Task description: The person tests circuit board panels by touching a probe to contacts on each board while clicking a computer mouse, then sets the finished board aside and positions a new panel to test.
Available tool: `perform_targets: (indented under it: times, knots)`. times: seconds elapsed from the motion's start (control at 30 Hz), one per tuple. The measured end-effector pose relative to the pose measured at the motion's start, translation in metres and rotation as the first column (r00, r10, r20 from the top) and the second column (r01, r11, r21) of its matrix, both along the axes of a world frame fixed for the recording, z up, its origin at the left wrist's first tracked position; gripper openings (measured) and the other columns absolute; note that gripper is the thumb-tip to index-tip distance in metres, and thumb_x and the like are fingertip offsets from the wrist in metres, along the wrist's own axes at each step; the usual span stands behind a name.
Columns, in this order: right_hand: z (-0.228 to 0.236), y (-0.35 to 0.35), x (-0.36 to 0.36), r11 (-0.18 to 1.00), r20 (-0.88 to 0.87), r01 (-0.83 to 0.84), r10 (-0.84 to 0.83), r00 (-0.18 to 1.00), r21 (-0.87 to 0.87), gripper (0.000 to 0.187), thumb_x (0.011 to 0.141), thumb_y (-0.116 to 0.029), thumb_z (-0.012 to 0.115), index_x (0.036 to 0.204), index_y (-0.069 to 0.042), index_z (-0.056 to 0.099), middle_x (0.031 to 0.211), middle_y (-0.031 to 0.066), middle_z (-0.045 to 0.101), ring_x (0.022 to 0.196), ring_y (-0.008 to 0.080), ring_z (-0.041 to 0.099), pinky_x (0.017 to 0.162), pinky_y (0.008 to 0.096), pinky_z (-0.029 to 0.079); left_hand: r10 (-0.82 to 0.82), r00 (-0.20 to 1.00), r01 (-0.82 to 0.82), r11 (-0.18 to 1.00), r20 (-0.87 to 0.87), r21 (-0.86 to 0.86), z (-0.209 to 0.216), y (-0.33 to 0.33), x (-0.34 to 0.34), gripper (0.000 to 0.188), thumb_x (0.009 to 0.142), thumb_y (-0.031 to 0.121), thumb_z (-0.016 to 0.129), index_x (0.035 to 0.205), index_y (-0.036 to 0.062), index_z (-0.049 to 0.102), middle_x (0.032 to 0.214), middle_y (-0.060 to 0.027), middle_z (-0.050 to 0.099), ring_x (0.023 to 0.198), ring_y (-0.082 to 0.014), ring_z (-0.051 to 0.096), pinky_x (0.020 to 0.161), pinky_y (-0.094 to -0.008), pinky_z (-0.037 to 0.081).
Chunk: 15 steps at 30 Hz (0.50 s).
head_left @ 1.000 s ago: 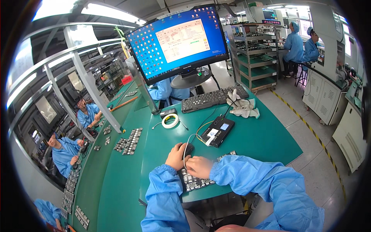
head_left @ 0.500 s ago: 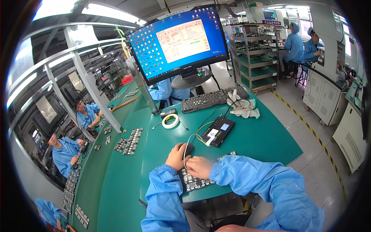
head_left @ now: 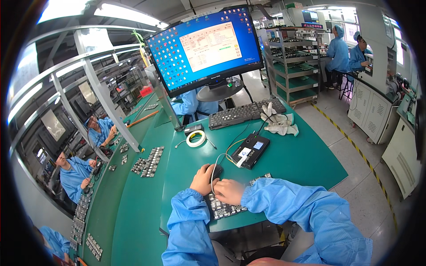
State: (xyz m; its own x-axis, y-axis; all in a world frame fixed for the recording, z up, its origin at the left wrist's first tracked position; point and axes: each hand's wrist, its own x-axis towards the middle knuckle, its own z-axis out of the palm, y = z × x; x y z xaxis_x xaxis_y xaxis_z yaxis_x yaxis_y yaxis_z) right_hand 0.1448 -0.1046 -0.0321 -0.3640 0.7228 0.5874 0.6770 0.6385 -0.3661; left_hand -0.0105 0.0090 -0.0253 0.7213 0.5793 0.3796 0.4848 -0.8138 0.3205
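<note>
My left hand (head_left: pixel 203 179) is closed over a black computer mouse (head_left: pixel 217 171) on the green bench. Just to its right, my right hand (head_left: pixel 229 191) pinches the end of a pale cable (head_left: pixel 212 177) against a panel of small circuit boards (head_left: pixel 225 209). The fingers hide the cable's tip, so I cannot see whether it is plugged in. That cable loops back to a black tester box (head_left: pixel 251 152) with a small lit screen and a white label. Part of the board panel shows beyond my right wrist.
A monitor (head_left: pixel 206 48) stands behind a black keyboard (head_left: pixel 244 113). White gloves (head_left: pixel 279 120) and a roll of tape (head_left: pixel 195 138) lie nearby. More circuit boards (head_left: pixel 148 163) sit on the bench to the left, where co-workers in blue sit. A rack (head_left: pixel 293 66) holds trays behind.
Both my hands stay in place at the mouse and the board panel. At the far lower left, a co-worker has shifted slightly.
</note>
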Motion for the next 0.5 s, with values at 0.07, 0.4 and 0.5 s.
perform_targets:
  times: [0.07, 0.4, 0.5]
  knots:
    - [-0.0004, 0.0001, -0.0017, 1.000, 0.006, -0.002, 0.002, 1.000, 0.012, 0.013, 0.080, -0.016, 0.065, 0.080, -0.007, 0.055, 0.083, 0.0083, 0.057, 0.082, 0.0292, 0.059, 0.075, 0.0416, 0.048, 0.003, 1.000, -0.003, 1.000, 0.002, 0.009, 0.0004, -0.0011, -0.0023, 0.060, 0.081, 0.026, 0.070, 0.134, 0.0090, 0.048, 0.134, -0.0229, 0.047, 0.117, -0.0439, 0.051, 0.098, -0.0475, 0.045]
    - [-0.0016, 0.0025, -0.0009, 1.000, -0.012, -0.015, 0.015, 1.000, 0.017, 0.015, 0.080, -0.017, 0.065, 0.078, -0.008, 0.054, 0.081, 0.0081, 0.056, 0.081, 0.0293, 0.058, 0.073, 0.0417, 0.048, 0.006, 1.000, -0.006, 1.000, -0.013, 0.003, -0.0005, 0.0016, -0.0016, 0.061, 0.081, 0.028, 0.070, 0.134, 0.0094, 0.048, 0.134, -0.0236, 0.047, 0.118, -0.0442, 0.051, 0.098, -0.0479, 0.045]
    - [-0.0017, 0.0014, -0.0016, 1.000, -0.013, -0.015, 0.015, 1.000, 0.021, 0.015, 0.080, -0.017, 0.065, 0.078, -0.008, 0.054, 0.081, 0.0079, 0.056, 0.081, 0.0292, 0.058, 0.073, 0.0416, 0.048, 0.006, 1.000, -0.006, 1.000, -0.012, 0.003, -0.0014, 0.0011, -0.0024, 0.061, 0.081, 0.028, 0.070, 0.134, 0.0091, 0.048, 0.134, -0.0238, 0.047, 0.118, -0.0442, 0.051, 0.098, -0.0480, 0.045]
